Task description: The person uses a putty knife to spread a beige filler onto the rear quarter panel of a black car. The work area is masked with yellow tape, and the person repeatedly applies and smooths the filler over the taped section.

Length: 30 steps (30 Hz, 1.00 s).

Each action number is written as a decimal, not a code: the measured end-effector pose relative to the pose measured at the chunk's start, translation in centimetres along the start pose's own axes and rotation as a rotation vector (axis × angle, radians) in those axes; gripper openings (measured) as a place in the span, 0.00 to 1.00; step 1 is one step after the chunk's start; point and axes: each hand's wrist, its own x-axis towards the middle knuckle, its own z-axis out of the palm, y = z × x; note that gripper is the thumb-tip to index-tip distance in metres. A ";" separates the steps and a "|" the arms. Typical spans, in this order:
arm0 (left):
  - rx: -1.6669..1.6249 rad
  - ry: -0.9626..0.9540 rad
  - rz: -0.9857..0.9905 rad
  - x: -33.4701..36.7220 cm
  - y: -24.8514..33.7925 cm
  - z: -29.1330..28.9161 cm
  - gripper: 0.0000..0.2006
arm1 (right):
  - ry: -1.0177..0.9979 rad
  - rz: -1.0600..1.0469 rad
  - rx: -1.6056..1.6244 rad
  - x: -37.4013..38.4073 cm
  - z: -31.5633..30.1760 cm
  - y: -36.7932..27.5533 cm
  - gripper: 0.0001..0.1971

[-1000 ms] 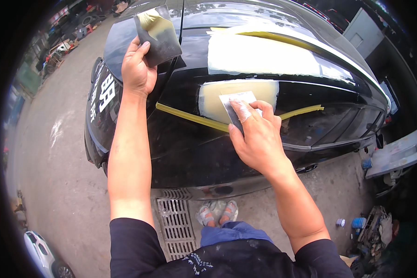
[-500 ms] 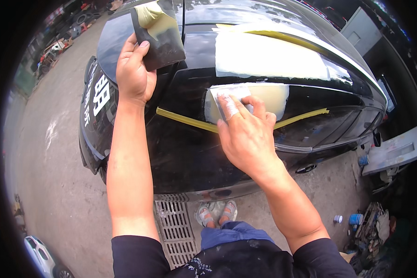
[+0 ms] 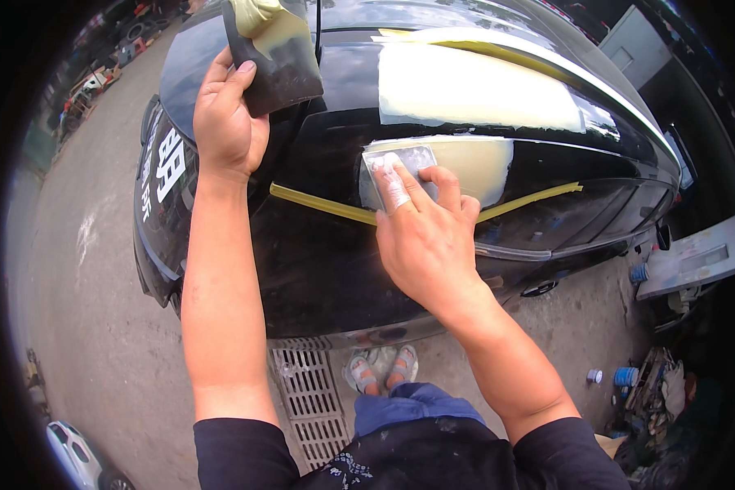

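My left hand (image 3: pixel 230 122) is closed on a dark flat mixing board (image 3: pixel 286 77), with a lump of pale yellow body filler (image 3: pixel 257 18) near its top. My right hand (image 3: pixel 425 212) presses a thin, see-through putty spreader (image 3: pixel 416 159) against the black car's (image 3: pixel 335 286) rear side panel. Under and beside the spreader lies a cream filler patch (image 3: pixel 478 163). Farther up, a larger pale patch (image 3: pixel 474 86) covers the panel. White smears coat one or two fingers of my right hand.
Yellow masking tape strips (image 3: pixel 322 206) run along the car below the lower patch and above the upper one. A metal floor grate (image 3: pixel 310 400) lies by my feet. To the right are blue cans (image 3: pixel 626 376) and a light panel (image 3: pixel 698 260); a white car (image 3: pixel 77 457) is at lower left.
My right hand and the spreader have shifted slightly left and lie flatter on the lower patch. The left hand with the board has moved a little left and up in view.
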 end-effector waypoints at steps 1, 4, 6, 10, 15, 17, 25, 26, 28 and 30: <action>-0.003 -0.006 0.007 0.0 0.0 0.0 0.18 | -0.001 -0.007 0.005 -0.4 0.1 0.0 0.23; 0.010 0.016 -0.005 0.0 -0.2 0.1 0.18 | -0.036 -0.023 -0.031 -1.7 0.0 -0.1 0.25; 0.014 0.024 -0.004 0.0 -0.2 0.0 0.17 | -0.059 -0.017 -0.026 -2.1 -0.5 -0.2 0.25; 0.028 0.033 -0.004 -0.1 -0.1 -0.1 0.17 | -0.010 -0.014 -0.025 -0.8 -1.1 -0.1 0.25; -0.001 -0.003 -0.009 0.0 -0.1 -0.3 0.17 | -0.021 -0.008 -0.035 0.2 -0.4 -0.2 0.25; 0.000 -0.009 -0.010 -0.1 -0.1 -0.4 0.17 | -0.004 -0.023 -0.038 -0.6 0.4 -0.2 0.25; 0.015 0.005 -0.014 -0.2 -0.3 -0.4 0.16 | -0.010 -0.069 -0.101 -4.4 2.5 0.1 0.25; 0.008 -0.008 -0.004 -0.1 -0.3 -0.4 0.16 | -0.021 -0.072 -0.104 -4.6 2.5 0.1 0.25; -0.005 -0.035 0.016 0.0 -0.4 -0.5 0.15 | -0.052 -0.077 -0.127 -5.1 2.3 0.1 0.25; 0.017 -0.011 0.007 0.1 -0.3 -0.5 0.16 | -0.090 -0.085 -0.161 -5.5 1.9 0.1 0.25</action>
